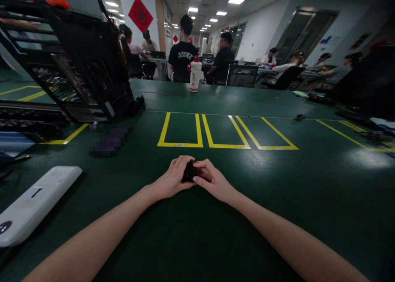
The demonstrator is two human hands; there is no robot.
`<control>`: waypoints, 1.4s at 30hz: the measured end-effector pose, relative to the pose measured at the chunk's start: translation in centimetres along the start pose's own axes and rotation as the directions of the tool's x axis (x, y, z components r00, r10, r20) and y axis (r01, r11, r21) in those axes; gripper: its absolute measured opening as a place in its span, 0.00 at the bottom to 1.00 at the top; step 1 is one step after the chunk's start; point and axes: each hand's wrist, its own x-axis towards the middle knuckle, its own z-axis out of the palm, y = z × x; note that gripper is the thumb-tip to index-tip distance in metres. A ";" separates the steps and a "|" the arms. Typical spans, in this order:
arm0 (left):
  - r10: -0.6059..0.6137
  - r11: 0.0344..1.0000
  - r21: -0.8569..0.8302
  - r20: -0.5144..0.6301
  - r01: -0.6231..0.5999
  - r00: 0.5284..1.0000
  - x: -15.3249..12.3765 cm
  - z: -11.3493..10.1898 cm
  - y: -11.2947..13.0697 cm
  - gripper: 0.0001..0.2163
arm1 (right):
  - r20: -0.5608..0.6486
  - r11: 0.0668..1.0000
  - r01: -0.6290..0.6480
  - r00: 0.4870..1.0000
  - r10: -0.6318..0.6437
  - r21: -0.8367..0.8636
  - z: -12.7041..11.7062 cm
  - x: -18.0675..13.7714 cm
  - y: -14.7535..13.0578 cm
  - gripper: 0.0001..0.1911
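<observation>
Just in front of me, low over the green table (197, 232), a small black cylindrical object (188, 173) lies on its side between my hands. It has a ridged or stepped right end; its exact kind cannot be made out. My left hand (173, 177) wraps around its left part, fingers over the top and thumb on the near side. The fingertips and thumb of my right hand (212, 179) pinch the right end. Fingers hide much of the object, and whether it touches the tabletop cannot be told.
Yellow tape outlines (180, 145) mark the table beyond my hands. A black computer case (89, 64), a pixelated dark item (112, 140) and a white elongated device (40, 203) are on the left. A white bottle (194, 76) stands at the far edge. A small dark round piece (299, 117) lies right. Several people sit behind.
</observation>
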 end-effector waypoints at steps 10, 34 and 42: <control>0.028 1.000 0.013 -0.038 -0.028 0.999 0.3 0.5 -0.3 0.26 | -0.050 0.997 -0.056 0.997 0.053 -0.056 0.2 0.3 0.0 0.14; 0.028 0.999 0.035 -0.022 -0.027 0.999 -0.1 0.2 0.1 0.25 | -0.003 0.994 -0.105 0.994 0.105 0.025 -0.1 0.3 -0.4 0.13; 0.061 0.996 0.064 -0.033 -0.059 0.998 -0.1 0.2 0.1 0.25 | 0.009 0.987 -0.066 0.998 0.065 0.149 0.0 0.3 0.3 0.13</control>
